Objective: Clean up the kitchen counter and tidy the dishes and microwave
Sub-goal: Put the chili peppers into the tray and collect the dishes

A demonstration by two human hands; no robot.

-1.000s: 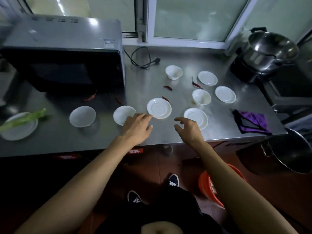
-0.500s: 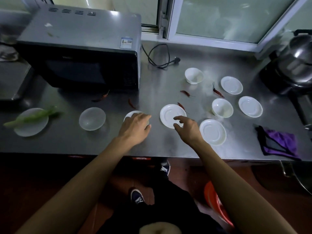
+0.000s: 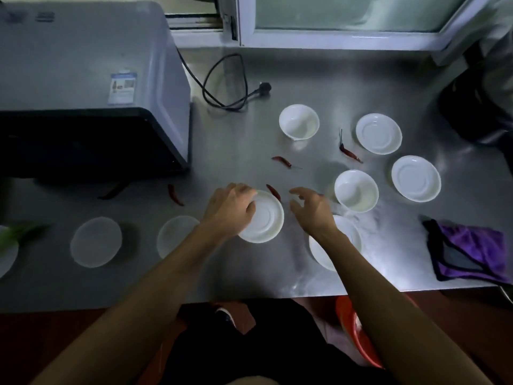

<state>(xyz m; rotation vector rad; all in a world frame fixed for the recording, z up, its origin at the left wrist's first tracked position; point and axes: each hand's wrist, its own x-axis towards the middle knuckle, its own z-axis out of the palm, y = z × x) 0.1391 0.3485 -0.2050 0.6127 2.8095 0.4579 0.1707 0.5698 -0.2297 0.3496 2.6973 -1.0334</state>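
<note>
A person's left hand (image 3: 231, 209) curls its fingers over the 9 o'clock rim of a white saucer (image 3: 265, 218) at the centre of a steel counter (image 3: 249, 273); whether it truly grips or only rests there cannot be told. The right hand (image 3: 312, 211), fingers loosely bent and holding nothing, hovers just at the saucer's 3 o'clock, partly covering a second saucer (image 3: 347, 232). Two white bowls, one at 1 o'clock (image 3: 299, 122) and one at 3 o'clock (image 3: 356, 191), appear empty, as do two saucers at 2 o'clock (image 3: 379, 133) and further right (image 3: 416, 178). Two pale dishes (image 3: 95, 241) (image 3: 173, 234) sit at 9 o'clock, dim and hard to read. A plate (image 3: 5, 251) bearing green leaves is cut off at the left edge. Red chillies (image 3: 273, 191) lie scattered between the dishes, one touching the held saucer's far rim. The microwave (image 3: 83, 79) stands at 10 o'clock, its front in shadow, its cord (image 3: 222, 81) unplugged. A purple cloth (image 3: 472, 251) lies at 4 o'clock.
</note>
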